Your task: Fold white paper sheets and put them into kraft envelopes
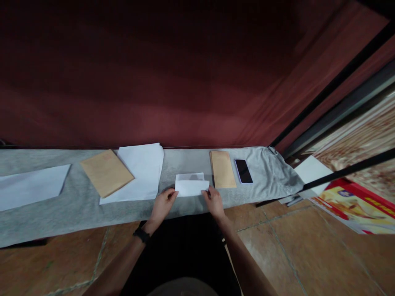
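Dark clothing (188,246) on the person's body sits nearest, at the bottom. Beyond rises a broad, deep red backdrop (185,102), with a long, narrow table draped in grey cloth (185,158) before it. Left of the hands lie large white paper sheets (145,164) in a loose stack, a flat tan paper envelope (106,170) slanting across their left side. Farther left is another white paper sheet (31,185). Rightward lies a smaller tan paper rectangle (224,169). Near the table's front edge, the left hand (163,203) and right hand (214,201) pinch opposite ends of a small folded white paper (191,189). One black-screened phone with a pale lilac edge (243,171) lies just right of the tan rectangle; a black wristband (142,235) circles the left wrist
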Demonstrator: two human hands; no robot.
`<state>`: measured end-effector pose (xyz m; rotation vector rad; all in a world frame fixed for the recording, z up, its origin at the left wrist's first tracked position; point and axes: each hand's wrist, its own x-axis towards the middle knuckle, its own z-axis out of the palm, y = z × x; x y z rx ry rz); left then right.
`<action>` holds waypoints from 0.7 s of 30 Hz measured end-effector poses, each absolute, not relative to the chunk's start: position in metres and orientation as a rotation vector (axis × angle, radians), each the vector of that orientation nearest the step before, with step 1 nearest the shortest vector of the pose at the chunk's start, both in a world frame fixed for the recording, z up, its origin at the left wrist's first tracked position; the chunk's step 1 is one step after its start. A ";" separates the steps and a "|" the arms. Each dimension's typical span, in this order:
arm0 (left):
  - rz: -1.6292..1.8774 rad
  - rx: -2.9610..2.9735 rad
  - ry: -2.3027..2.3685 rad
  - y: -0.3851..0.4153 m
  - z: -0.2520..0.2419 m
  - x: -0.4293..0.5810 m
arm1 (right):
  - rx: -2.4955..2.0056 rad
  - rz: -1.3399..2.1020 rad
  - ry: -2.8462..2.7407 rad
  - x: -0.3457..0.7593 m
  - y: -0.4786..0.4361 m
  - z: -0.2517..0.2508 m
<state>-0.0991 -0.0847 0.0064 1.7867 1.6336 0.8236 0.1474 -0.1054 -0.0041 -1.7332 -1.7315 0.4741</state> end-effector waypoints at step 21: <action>0.271 1.788 2.181 -0.061 0.030 -0.072 | -1.989 0.144 -1.720 0.114 -0.076 -0.005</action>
